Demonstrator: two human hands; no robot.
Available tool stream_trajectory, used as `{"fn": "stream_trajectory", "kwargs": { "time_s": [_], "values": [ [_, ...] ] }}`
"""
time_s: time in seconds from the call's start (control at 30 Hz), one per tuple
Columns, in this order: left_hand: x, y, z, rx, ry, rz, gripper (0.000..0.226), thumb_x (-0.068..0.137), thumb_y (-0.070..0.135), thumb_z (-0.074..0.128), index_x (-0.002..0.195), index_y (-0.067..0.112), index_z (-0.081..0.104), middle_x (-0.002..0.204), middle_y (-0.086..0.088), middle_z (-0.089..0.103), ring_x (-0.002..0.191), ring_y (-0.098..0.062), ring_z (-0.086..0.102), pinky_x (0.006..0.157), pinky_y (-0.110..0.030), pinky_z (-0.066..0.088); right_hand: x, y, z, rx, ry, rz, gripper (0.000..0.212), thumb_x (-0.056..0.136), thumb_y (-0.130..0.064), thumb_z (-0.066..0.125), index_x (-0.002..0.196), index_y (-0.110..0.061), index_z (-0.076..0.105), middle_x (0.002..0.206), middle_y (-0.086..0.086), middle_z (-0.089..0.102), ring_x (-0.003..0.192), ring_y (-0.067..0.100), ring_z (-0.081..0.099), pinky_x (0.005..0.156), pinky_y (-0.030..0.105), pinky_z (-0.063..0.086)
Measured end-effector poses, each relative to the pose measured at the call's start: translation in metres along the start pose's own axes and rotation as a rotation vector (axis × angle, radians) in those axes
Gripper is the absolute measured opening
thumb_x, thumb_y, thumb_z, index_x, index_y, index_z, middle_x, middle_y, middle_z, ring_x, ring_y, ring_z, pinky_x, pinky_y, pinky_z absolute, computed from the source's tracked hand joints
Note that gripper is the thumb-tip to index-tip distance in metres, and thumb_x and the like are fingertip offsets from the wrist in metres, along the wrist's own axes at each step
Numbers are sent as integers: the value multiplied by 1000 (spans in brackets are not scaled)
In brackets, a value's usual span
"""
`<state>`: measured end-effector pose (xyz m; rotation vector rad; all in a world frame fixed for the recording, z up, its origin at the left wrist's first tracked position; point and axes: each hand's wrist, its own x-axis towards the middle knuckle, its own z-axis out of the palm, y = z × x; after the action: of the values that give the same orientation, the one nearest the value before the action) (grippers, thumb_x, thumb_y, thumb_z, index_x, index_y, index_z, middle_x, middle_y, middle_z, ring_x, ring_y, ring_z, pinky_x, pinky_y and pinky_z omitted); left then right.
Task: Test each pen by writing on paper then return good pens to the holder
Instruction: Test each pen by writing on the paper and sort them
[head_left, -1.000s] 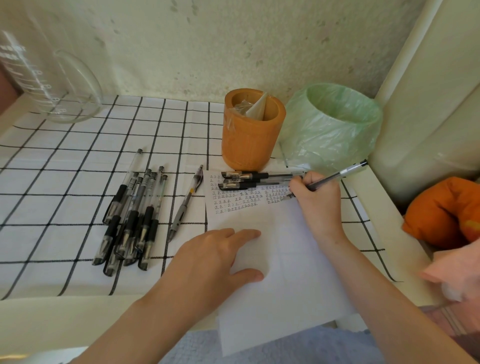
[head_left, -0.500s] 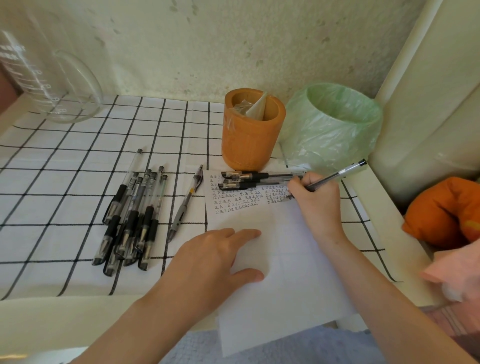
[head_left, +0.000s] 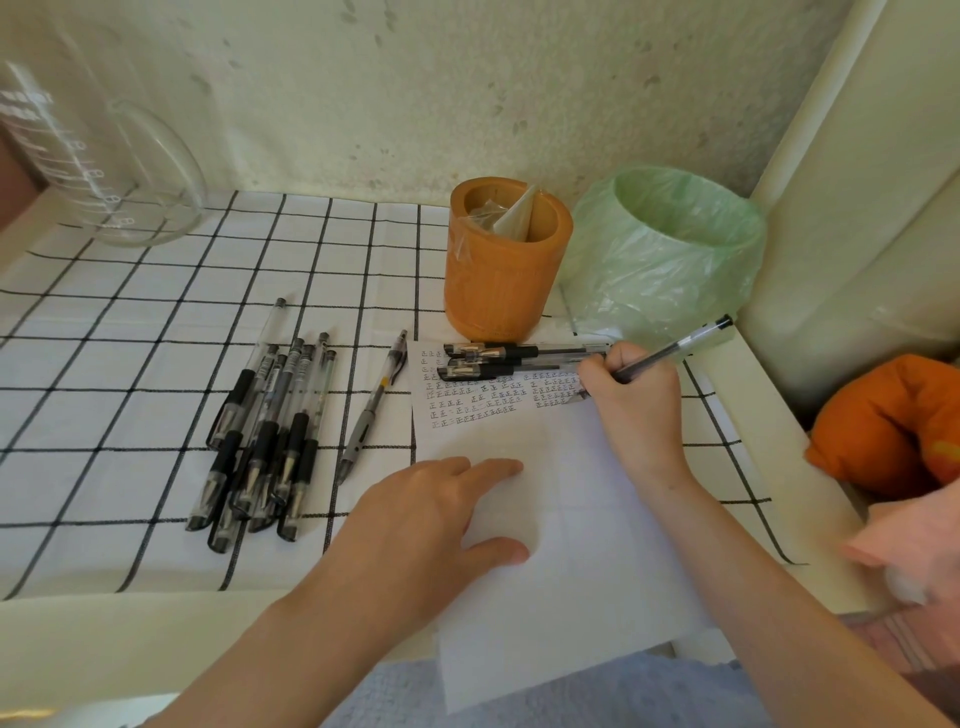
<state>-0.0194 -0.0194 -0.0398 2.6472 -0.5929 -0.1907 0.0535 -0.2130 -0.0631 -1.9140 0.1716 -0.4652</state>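
A smooth white sheet of paper (head_left: 597, 519) lies on the table, its near edge hanging over the pale table lip. The left hand (head_left: 426, 525) rests flat on the sheet's left part, fingers straight and thumb spread, holding nothing. Left of it, on a white tablecloth (head_left: 130, 322) gridded with thin black lines, a loose heap of pens (head_left: 265, 431) lies nearly parallel, each with a clear barrel and a black rubbery grip. A lone grey clip pen (head_left: 371, 410) lies between the heap and the sheet.

Farther up, the right hand (head_left: 628, 400) has its fingers curled round a clear-barrelled pen (head_left: 675, 345), tip down at rows of small inked marks and capped end slanting up to the right. Three capped pens (head_left: 509, 358) lie side by side across the paper's top edge. Just behind stands the holder (head_left: 498, 280), a matt orange cylinder with crinkled clear film inside. Beside it sits a bin lined with a wrinkled green plastic bag (head_left: 670, 249); far left, a clear glass beaker (head_left: 104, 171).
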Motion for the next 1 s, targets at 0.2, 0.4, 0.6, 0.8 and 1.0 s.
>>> {"fn": "stream_trajectory", "kwargs": {
  "time_s": [0.2,0.4,0.6,0.8,1.0],
  "values": [
    [-1,1,-2,10,-27,0,61,81,62,49,136,47,26,72,17,32,77,-6,35,66,-21,27,0,-1,1,13,4,6,38,80,4,57,54,-12,33,45,-10,26,46,4,23,44,13,24],
    [-1,1,-3,-47,-38,27,61,85,57,46,139,42,23,74,17,34,75,-6,36,68,-18,29,0,-1,-1,28,8,41,37,81,3,56,53,-9,34,47,-6,28,47,5,23,45,15,25],
    [0,-2,1,-309,129,35,62,94,-1,35,143,30,13,100,16,44,89,-2,43,80,-10,34,2,-19,-6,332,-16,217,34,90,-20,63,60,-7,52,38,-6,38,36,9,32,40,18,27],
    [4,-1,-5,-597,321,24,76,88,8,56,142,38,12,117,20,47,89,-4,58,81,-6,41,-10,-52,-12,717,-385,473,14,79,-18,60,79,-4,62,54,0,49,47,10,43,42,17,32],
    [4,1,-15,-653,409,12,82,82,18,63,144,35,12,122,18,50,91,-8,63,88,-16,46,-26,-64,-18,587,-559,411,6,74,-15,65,68,-13,64,56,3,55,48,12,49,39,16,32]
  ]
}}
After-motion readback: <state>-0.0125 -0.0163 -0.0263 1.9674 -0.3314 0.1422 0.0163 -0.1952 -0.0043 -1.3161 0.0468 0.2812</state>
